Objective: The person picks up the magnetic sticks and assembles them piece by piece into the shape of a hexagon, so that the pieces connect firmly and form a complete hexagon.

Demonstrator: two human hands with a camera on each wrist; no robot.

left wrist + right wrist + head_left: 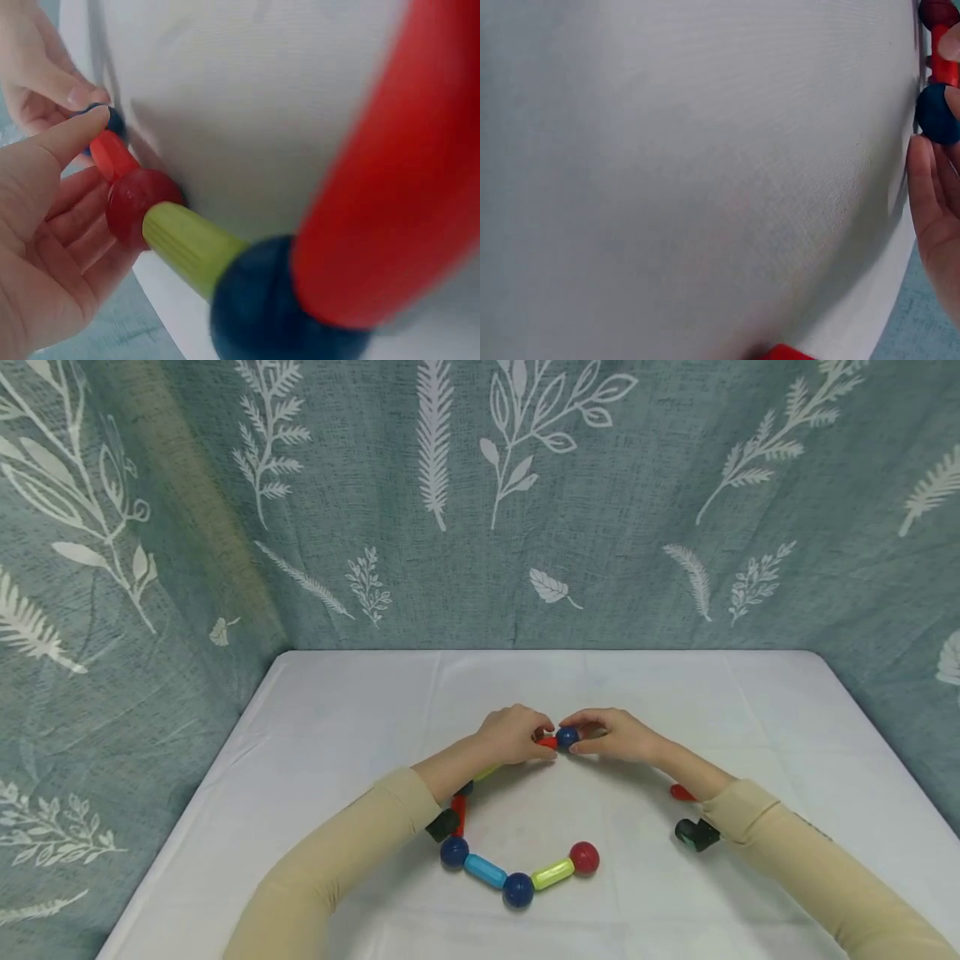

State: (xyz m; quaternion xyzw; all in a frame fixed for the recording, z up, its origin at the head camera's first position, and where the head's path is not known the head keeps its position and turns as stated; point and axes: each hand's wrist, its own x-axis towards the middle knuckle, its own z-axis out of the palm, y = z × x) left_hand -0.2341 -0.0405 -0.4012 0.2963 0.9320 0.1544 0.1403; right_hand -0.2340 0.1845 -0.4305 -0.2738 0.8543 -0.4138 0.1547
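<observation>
In the head view my left hand [517,735] pinches a short red magnetic rod [549,742] at the far part of the table. My right hand [615,735] holds a dark blue ball [567,739] between thumb and fingers, at the rod's right end. The left wrist view shows the rod's other end on a dark red ball [142,206], with my left fingers beside it. From there a yellow-green rod [193,244] leads to another blue ball [277,307] and a blurred, curved red rod [397,172]. My left hand hides the red ball in the head view.
The chain curves toward the front through a light blue rod [485,871], a blue ball [518,890] and a yellow-green rod [552,874], ending in a red ball [584,858]. A loose red piece [682,792] lies beside my right forearm. A leaf-patterned curtain [480,585] hangs behind the white table [360,693].
</observation>
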